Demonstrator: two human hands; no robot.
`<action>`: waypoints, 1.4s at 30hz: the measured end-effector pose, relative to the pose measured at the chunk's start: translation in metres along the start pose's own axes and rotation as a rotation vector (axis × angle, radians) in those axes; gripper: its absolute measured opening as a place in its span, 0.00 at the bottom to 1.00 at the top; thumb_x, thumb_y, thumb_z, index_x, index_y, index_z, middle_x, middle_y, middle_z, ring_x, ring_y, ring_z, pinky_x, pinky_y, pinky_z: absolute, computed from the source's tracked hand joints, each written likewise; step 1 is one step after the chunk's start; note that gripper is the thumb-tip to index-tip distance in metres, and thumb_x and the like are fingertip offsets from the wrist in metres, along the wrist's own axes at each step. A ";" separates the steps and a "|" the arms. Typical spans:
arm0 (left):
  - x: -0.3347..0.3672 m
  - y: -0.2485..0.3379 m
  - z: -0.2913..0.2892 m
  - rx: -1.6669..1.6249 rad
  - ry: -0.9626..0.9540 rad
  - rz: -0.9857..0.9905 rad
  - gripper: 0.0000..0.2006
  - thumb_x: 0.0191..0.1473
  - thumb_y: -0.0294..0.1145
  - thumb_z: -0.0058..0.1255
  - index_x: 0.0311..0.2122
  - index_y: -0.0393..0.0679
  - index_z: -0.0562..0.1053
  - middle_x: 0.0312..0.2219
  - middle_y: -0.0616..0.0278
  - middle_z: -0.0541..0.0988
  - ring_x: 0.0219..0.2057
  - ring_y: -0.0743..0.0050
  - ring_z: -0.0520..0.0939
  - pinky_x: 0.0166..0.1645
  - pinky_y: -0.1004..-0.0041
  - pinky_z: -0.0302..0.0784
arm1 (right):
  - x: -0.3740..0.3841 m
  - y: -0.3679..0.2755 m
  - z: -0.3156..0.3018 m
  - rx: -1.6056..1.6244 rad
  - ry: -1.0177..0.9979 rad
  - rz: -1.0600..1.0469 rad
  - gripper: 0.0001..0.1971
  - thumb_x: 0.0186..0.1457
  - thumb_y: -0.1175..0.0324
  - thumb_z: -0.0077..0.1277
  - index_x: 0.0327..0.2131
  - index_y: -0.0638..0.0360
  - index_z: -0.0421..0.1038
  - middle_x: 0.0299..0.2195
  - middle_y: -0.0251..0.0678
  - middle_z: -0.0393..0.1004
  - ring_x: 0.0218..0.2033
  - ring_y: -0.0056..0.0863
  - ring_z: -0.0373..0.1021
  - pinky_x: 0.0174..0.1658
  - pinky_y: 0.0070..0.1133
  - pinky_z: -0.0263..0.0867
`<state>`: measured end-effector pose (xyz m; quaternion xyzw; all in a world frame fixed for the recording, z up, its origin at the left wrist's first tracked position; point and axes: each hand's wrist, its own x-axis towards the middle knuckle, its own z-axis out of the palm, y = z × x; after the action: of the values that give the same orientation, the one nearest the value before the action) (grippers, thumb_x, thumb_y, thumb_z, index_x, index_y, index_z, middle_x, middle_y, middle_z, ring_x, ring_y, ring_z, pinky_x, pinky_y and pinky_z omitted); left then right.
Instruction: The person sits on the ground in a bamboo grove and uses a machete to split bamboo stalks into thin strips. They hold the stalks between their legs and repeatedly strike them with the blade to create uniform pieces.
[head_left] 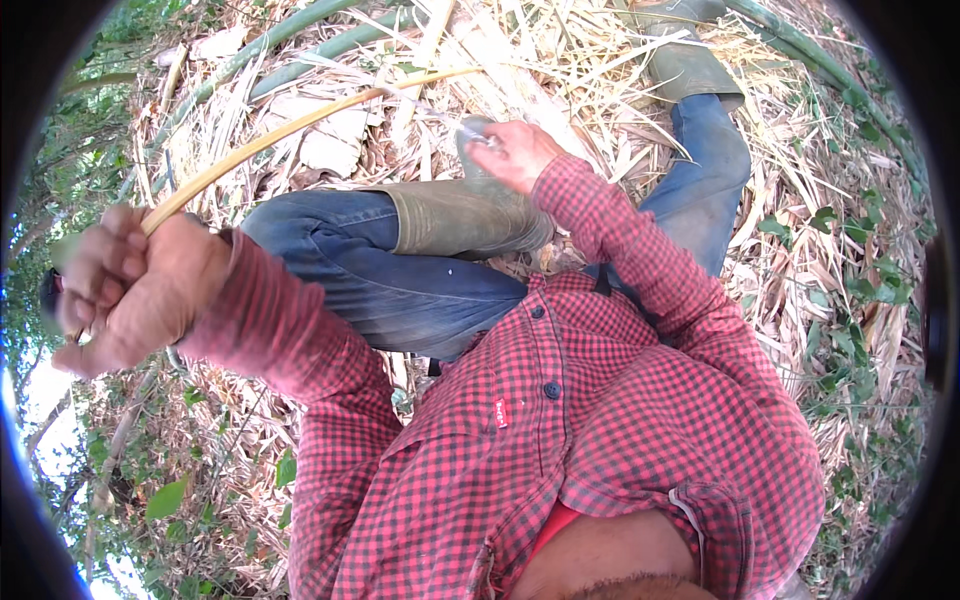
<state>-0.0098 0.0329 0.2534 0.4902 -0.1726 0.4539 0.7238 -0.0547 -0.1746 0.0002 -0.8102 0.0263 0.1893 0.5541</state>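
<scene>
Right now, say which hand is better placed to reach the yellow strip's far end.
Right, probably: the right hand is nearer that end; the left hand holds the yellow strip farther back.

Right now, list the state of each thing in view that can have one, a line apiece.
Left hand: raised, closed around the yellow strip.
Yellow strip: bowed, unbroken where it shows.
Right hand: fingers curled; blur hides what it grips, if anything.
Shirt: buttoned down the front, open at the neck.
Jeans: faded, left leg bent, tucked into the boots.
Boots: worn on the feet, soiled.
</scene>
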 end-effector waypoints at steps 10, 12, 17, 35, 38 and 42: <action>0.016 0.000 -0.035 -0.010 -0.068 -0.006 0.23 0.48 0.60 0.43 0.16 0.54 0.58 0.08 0.77 0.54 0.09 0.85 0.51 0.15 0.82 0.44 | 0.006 0.010 -0.020 -0.266 -0.035 -0.046 0.19 0.48 0.52 0.45 0.30 0.60 0.71 0.19 0.40 0.71 0.24 0.33 0.71 0.32 0.30 0.67; 0.021 -0.004 -0.041 -0.124 -0.056 -0.044 0.23 0.49 0.60 0.41 0.16 0.54 0.58 0.09 0.76 0.53 0.09 0.85 0.51 0.15 0.82 0.44 | 0.011 0.015 -0.022 -0.313 -0.032 0.066 0.20 0.47 0.52 0.45 0.33 0.60 0.72 0.22 0.41 0.73 0.25 0.35 0.72 0.34 0.29 0.68; 0.020 0.006 -0.041 -0.061 0.020 0.007 0.22 0.49 0.58 0.41 0.16 0.54 0.59 0.09 0.76 0.53 0.09 0.85 0.51 0.14 0.82 0.45 | -0.020 -0.048 -0.020 -0.320 -0.090 -0.205 0.20 0.44 0.54 0.47 0.37 0.59 0.72 0.22 0.48 0.73 0.27 0.39 0.72 0.34 0.30 0.68; 0.024 0.000 -0.050 -0.059 0.074 0.060 0.24 0.46 0.60 0.45 0.14 0.53 0.57 0.07 0.76 0.53 0.08 0.85 0.49 0.14 0.82 0.41 | 0.019 0.019 -0.034 -0.556 -0.058 0.101 0.25 0.45 0.48 0.42 0.35 0.62 0.73 0.30 0.54 0.73 0.33 0.41 0.72 0.41 0.33 0.67; 0.037 0.009 -0.066 -0.057 0.008 0.083 0.24 0.45 0.59 0.48 0.14 0.53 0.57 0.07 0.76 0.54 0.08 0.85 0.49 0.13 0.82 0.40 | 0.018 0.002 -0.031 -0.464 -0.081 0.013 0.26 0.44 0.49 0.43 0.37 0.62 0.72 0.28 0.53 0.73 0.33 0.44 0.72 0.39 0.33 0.67; 0.032 0.003 -0.056 -0.053 -0.013 0.039 0.23 0.43 0.58 0.51 0.14 0.53 0.59 0.07 0.76 0.55 0.08 0.86 0.50 0.13 0.83 0.41 | 0.045 0.052 -0.045 -0.534 -0.073 0.275 0.28 0.45 0.48 0.42 0.39 0.66 0.71 0.30 0.52 0.74 0.33 0.42 0.72 0.40 0.32 0.67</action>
<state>-0.0068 0.0971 0.2517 0.4705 -0.1988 0.4601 0.7263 -0.0135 -0.2279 -0.0464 -0.9087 0.0652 0.2920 0.2911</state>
